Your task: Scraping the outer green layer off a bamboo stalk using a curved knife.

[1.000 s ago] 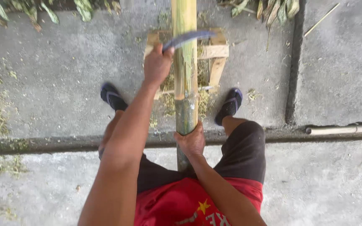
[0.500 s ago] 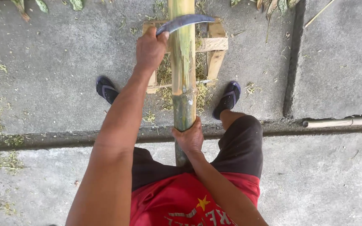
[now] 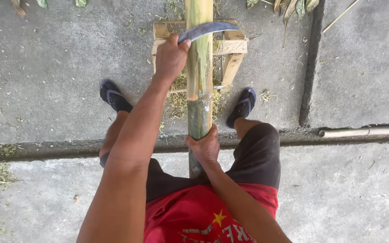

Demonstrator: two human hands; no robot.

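**A:** Where are your hands right now?

**B:** Your left hand (image 3: 169,56) is closed in a fist around the handle of a curved blade (image 3: 208,29). The handle itself is hidden inside your grip; the grey blade sweeps rightward from your thumb and lies across the bamboo pole (image 3: 199,67), touching its face.

**A:** And the other one?

**B:** Your right hand (image 3: 205,147) is wrapped around the pole lower down, close to your body, fingers clasped on the green part of the stem. The pole runs straight away from you, between your legs, and leaves the top of the view.

**A:** What does the pole look like along its length?

**B:** Dark green near your right hand, paler and yellowish further up where the blade sits.

**A:** What is under it?

**B:** A small wooden frame (image 3: 231,49) stands on the concrete floor (image 3: 46,67) beneath the pole's far part, with green shavings (image 3: 176,96) scattered around it. Your feet, in dark sandals (image 3: 113,96), stand on either side. A pale pipe (image 3: 361,132) lies along the step to your right.
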